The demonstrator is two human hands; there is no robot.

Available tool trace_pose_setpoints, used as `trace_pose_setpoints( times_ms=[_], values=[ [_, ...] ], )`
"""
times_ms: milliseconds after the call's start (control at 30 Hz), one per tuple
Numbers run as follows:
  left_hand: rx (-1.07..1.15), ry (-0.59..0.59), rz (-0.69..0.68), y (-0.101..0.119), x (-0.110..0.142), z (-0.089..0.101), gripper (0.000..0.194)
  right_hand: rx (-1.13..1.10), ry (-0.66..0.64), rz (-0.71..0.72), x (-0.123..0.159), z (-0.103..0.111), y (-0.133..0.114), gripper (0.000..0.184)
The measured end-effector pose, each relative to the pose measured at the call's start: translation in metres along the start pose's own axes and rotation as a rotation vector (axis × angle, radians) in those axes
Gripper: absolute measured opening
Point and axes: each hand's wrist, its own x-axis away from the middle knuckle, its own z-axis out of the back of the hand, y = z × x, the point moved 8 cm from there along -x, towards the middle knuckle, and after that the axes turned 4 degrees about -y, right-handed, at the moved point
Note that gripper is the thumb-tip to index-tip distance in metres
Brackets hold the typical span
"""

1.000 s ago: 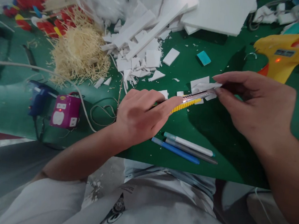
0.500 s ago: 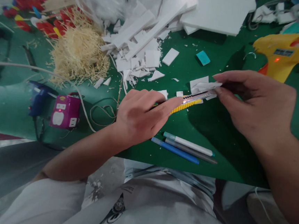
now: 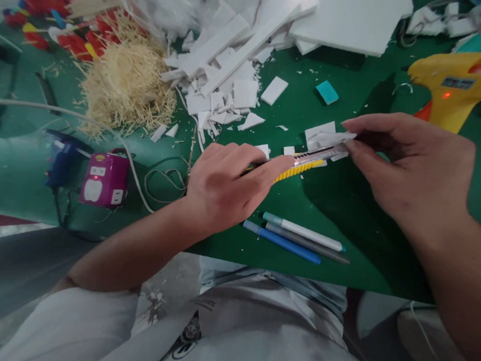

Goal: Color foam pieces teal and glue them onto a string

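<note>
My left hand (image 3: pixel 227 188) is wrapped round a yellow utility knife (image 3: pixel 303 168), its thumb laid along the top. The knife's metal end points right, against a small white foam piece (image 3: pixel 332 138). Between thumb and fingertips, my right hand (image 3: pixel 414 167) pinches the right end of that piece. Behind and below the held piece lies another flat white scrap (image 3: pixel 317 132) on the green table (image 3: pixel 347 212). Where exactly the blade meets the foam is too fine to make out.
White foam offcuts (image 3: pixel 227 89) and a straw bundle (image 3: pixel 127 80) lie farther back. Several pens, among them a blue pen (image 3: pixel 285 244), lie near the front edge. A yellow glue gun (image 3: pixel 459 82) stands at right; a purple power adapter (image 3: pixel 104 180) and blue glue gun (image 3: pixel 63 159) sit left.
</note>
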Motion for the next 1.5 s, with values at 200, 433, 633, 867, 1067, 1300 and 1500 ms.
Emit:
trace_pose_setpoints(
  times_ms=[200,433,633,867,1067,1300,1500],
  values=[
    [-0.053,-0.073,0.035,0.0,-0.0014,-0.0048,0.026,0.026,-0.008,0.012,-0.0011,-0.003,-0.0014,0.018],
    [0.116,0.002,0.008,-0.001,0.0034,-0.003,0.029,0.053,0.004,0.003,0.0008,-0.0018,-0.0013,0.017],
    [0.153,0.015,0.019,-0.002,0.0044,-0.0025,0.029,0.04,0.012,-0.03,0.0021,0.0,0.0039,0.02],
    [0.144,-0.008,0.02,-0.0001,0.0015,-0.0014,0.03,0.027,0.027,0.001,0.0015,0.0017,0.0003,0.019],
    [0.089,-0.037,0.028,-0.0011,0.0004,-0.0044,0.028,0.02,0.035,-0.005,0.001,0.0019,-0.0009,0.017],
    [0.074,-0.041,0.034,-0.0002,0.0012,-0.0039,0.029,0.042,0.023,-0.027,0.0023,0.0021,0.0013,0.016],
    [0.068,-0.06,0.048,0.0006,-0.0002,-0.0031,0.026,0.051,0.03,0.015,0.0013,0.0001,-0.0039,0.016]
  ],
)
